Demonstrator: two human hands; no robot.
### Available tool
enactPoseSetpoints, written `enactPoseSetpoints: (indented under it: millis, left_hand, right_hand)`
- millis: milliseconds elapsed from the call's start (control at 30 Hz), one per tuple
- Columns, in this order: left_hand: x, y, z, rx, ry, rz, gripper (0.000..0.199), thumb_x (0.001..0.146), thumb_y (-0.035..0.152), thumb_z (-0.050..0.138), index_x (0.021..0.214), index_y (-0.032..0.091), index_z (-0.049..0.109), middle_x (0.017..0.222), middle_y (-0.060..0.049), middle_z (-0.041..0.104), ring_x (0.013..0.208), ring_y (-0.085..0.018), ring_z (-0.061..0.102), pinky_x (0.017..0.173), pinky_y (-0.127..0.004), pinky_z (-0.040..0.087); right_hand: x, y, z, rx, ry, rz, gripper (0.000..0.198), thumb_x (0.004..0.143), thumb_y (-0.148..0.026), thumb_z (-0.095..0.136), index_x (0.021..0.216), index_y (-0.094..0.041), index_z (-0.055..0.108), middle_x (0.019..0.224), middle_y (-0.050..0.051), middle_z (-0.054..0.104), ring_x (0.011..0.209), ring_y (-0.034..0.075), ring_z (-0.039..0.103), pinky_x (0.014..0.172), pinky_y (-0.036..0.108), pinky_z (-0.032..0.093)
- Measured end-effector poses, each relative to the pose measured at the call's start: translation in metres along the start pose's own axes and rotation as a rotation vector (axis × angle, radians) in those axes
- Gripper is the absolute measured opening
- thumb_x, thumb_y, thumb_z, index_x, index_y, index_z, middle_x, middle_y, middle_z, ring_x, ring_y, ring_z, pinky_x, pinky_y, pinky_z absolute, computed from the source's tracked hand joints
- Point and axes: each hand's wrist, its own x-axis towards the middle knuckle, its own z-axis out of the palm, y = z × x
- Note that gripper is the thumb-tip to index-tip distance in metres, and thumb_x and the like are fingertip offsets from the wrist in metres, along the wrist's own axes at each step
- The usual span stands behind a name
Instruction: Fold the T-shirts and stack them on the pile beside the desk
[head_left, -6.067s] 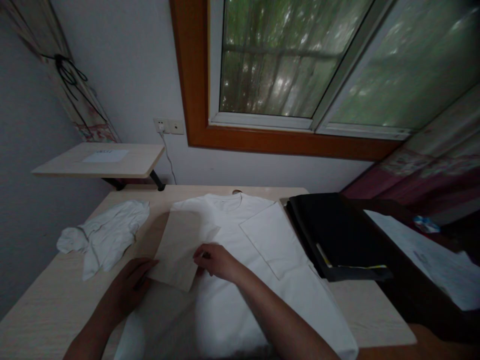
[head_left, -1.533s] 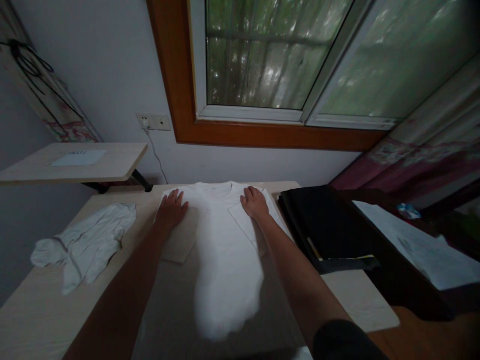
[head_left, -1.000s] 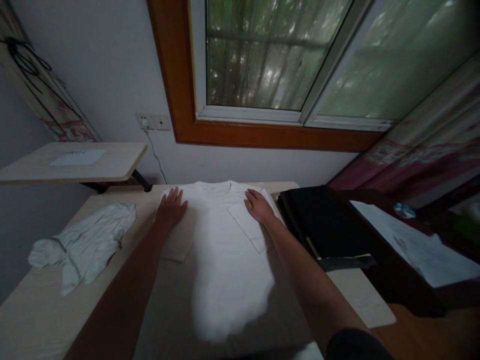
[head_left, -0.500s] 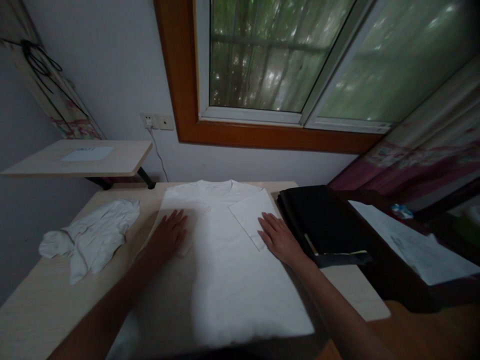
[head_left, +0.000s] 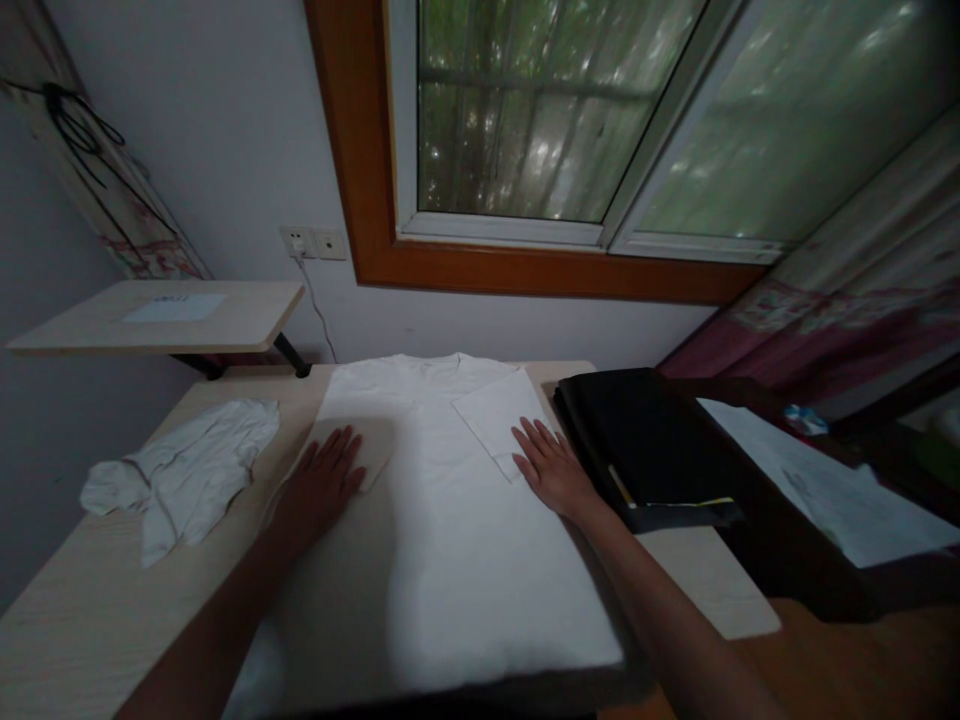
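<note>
A white T-shirt (head_left: 450, 530) lies spread on the table, its neckline toward the wall and both sleeves laid inward over the body. My left hand (head_left: 324, 485) rests flat with fingers stretched out on the shirt's left side, beside the left sleeve. On the other side, my right hand (head_left: 551, 468) lies flat across the right edge, its fingertips on the folded right sleeve. Neither hand grips the cloth. My own shadow darkens the shirt's left half, and its lower left part is partly hidden by my left forearm.
A crumpled white garment (head_left: 202, 470) lies on the table (head_left: 75, 610) at the left, below a raised shelf (head_left: 247, 310) bearing a paper. Folded black cloth (head_left: 645, 435) sits right of the shirt. Behind are a wall socket (head_left: 311, 243) with a cord and a window (head_left: 525, 130).
My left hand has slid slightly left and toward me. My right hand has shifted a little up and left. The shirt's collar end sits slightly nearer the wall.
</note>
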Motion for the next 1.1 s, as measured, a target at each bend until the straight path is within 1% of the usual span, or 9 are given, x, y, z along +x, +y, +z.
enactPoseSetpoints:
  millis: [67, 200, 467, 667, 800, 900, 1000, 1100]
  left_hand:
    - [0.01, -0.004, 0.001, 0.0, -0.004, 0.006, 0.059, 0.102, 0.045, 0.031, 0.156, 0.02, 0.038, 0.165, -0.01, 0.031, 0.154, -0.028, 0.026, 0.125, -0.054, 0.022]
    - [0.031, -0.015, 0.005, -0.01, -0.009, -0.005, 0.059, 0.102, 0.045, 0.029, 0.156, 0.021, 0.038, 0.165, -0.01, 0.032, 0.154, -0.027, 0.026, 0.124, -0.053, 0.023]
    - [0.074, -0.04, 0.022, 0.004, -0.016, -0.018, 0.061, 0.104, 0.048, 0.025, 0.155, 0.018, 0.039, 0.165, -0.011, 0.031, 0.154, -0.027, 0.025, 0.124, -0.052, 0.023]
    - [0.093, -0.049, 0.024, 0.015, -0.036, -0.025, 0.061, 0.104, 0.049, 0.023, 0.154, 0.016, 0.039, 0.165, -0.013, 0.031, 0.154, -0.027, 0.024, 0.123, -0.052, 0.023]
    - [0.093, -0.047, 0.023, 0.021, -0.007, -0.029, 0.06, 0.104, 0.046, 0.024, 0.154, 0.017, 0.039, 0.165, -0.012, 0.032, 0.154, -0.026, 0.025, 0.123, -0.051, 0.023]
    - [0.085, -0.048, 0.023, 0.018, 0.009, -0.03, 0.058, 0.104, 0.044, 0.025, 0.153, 0.017, 0.041, 0.164, -0.012, 0.034, 0.154, -0.026, 0.027, 0.123, -0.051, 0.024]
    - [0.069, -0.05, 0.023, 0.036, 0.033, -0.021, 0.058, 0.104, 0.044, 0.026, 0.153, 0.015, 0.04, 0.164, -0.014, 0.034, 0.154, -0.027, 0.026, 0.124, -0.05, 0.024]
    - [0.044, -0.051, 0.023, 0.056, 0.061, -0.012, 0.059, 0.104, 0.043, 0.027, 0.153, 0.014, 0.04, 0.163, -0.014, 0.034, 0.154, -0.027, 0.026, 0.125, -0.049, 0.023]
  right_hand:
    - [0.011, 0.002, 0.003, -0.001, -0.005, 0.005, 0.056, 0.106, -0.05, 0.03, 0.158, -0.029, 0.035, 0.167, 0.002, 0.023, 0.155, 0.027, 0.02, 0.124, 0.054, 0.025]
    - [0.035, 0.008, 0.008, -0.005, -0.016, 0.02, 0.056, 0.106, -0.051, 0.028, 0.158, -0.03, 0.035, 0.167, 0.003, 0.025, 0.155, 0.027, 0.022, 0.124, 0.054, 0.024]
    - [0.084, 0.023, 0.018, 0.002, -0.048, 0.039, 0.059, 0.106, -0.054, 0.022, 0.158, -0.029, 0.034, 0.168, 0.003, 0.024, 0.155, 0.026, 0.022, 0.124, 0.054, 0.023]
    - [0.11, 0.03, 0.022, 0.008, -0.059, 0.037, 0.06, 0.105, -0.055, 0.022, 0.158, -0.029, 0.034, 0.168, 0.003, 0.024, 0.155, 0.026, 0.021, 0.124, 0.053, 0.021]
    - [0.111, 0.03, 0.021, 0.007, -0.042, 0.027, 0.059, 0.106, -0.053, 0.024, 0.158, -0.027, 0.036, 0.167, 0.004, 0.026, 0.155, 0.026, 0.023, 0.124, 0.053, 0.02]
    - [0.106, 0.028, 0.019, 0.001, -0.018, 0.023, 0.058, 0.106, -0.049, 0.026, 0.156, -0.023, 0.038, 0.166, 0.007, 0.029, 0.154, 0.025, 0.026, 0.125, 0.052, 0.02]
    - [0.097, 0.027, 0.016, 0.001, 0.017, 0.027, 0.055, 0.106, -0.044, 0.029, 0.155, -0.021, 0.041, 0.164, 0.008, 0.033, 0.153, 0.025, 0.029, 0.125, 0.051, 0.021]
    - [0.083, 0.025, 0.013, 0.002, 0.036, 0.049, 0.055, 0.106, -0.043, 0.03, 0.154, -0.021, 0.042, 0.163, 0.008, 0.035, 0.153, 0.026, 0.029, 0.124, 0.052, 0.023]
